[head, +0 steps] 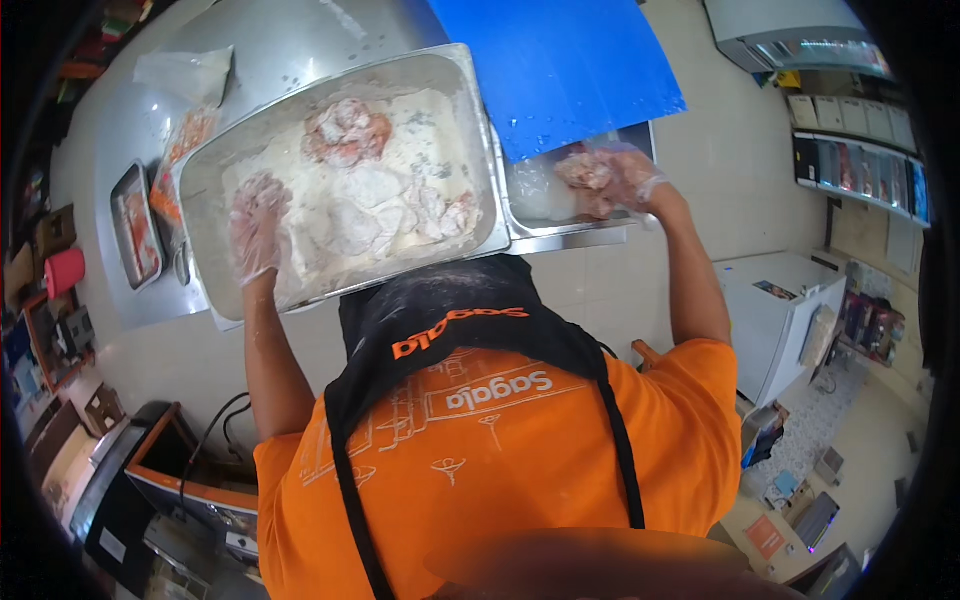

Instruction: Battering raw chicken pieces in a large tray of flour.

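My left hand (255,225), in a clear plastic glove, is at the left side of a large steel tray (330,75) spread with white flour (300,240). Flour coats its fingers; whether they close on anything is unclear. Pieces of floured raw meat, likely chicken, lie in the tray: a reddish piece (347,131) at the back and a whiter piece (442,214) at the right. Over a smaller steel pan (532,225) on the right, my gloved right hand (634,172) grips a floured piece of raw meat (585,176). Cloudy liquid (536,187) shows in that pan.
A blue sheet (570,60) overhangs the back of the smaller pan. Left of the large tray, the steel table (277,37) holds a plastic bag (187,75), an orange packet (184,142) and a small metal tray (137,225). A white chest freezer (780,307) stands at right.
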Tool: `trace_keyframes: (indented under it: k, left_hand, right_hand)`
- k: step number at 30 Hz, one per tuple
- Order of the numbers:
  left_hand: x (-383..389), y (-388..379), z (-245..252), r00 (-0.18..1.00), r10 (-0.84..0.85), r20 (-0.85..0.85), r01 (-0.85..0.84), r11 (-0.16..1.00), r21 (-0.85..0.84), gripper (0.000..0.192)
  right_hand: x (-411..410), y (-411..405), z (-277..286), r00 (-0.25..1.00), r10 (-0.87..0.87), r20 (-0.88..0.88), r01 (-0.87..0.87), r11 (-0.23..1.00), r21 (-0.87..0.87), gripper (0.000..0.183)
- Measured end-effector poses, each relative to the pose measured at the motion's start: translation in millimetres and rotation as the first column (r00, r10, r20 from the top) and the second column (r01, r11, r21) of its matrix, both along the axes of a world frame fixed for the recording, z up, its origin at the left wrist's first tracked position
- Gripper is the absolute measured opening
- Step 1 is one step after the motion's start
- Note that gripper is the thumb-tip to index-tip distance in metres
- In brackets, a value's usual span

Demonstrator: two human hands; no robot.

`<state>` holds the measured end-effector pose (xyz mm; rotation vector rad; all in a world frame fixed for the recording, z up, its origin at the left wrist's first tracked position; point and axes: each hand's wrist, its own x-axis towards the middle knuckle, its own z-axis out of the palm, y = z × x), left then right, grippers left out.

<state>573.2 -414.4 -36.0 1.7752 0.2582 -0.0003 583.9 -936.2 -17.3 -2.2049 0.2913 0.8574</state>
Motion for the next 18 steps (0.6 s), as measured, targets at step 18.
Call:
trace_keyframes:
  k: [18]
  left_hand:
    - [31, -105, -56, 0.562, -0.800, -0.211, 0.546, 0.167, 0.821, 0.032]
  right_hand:
    - [-9, 20, 68, 0.845, 0.515, 0.142, -0.403, 0.789, -0.463, 0.051]
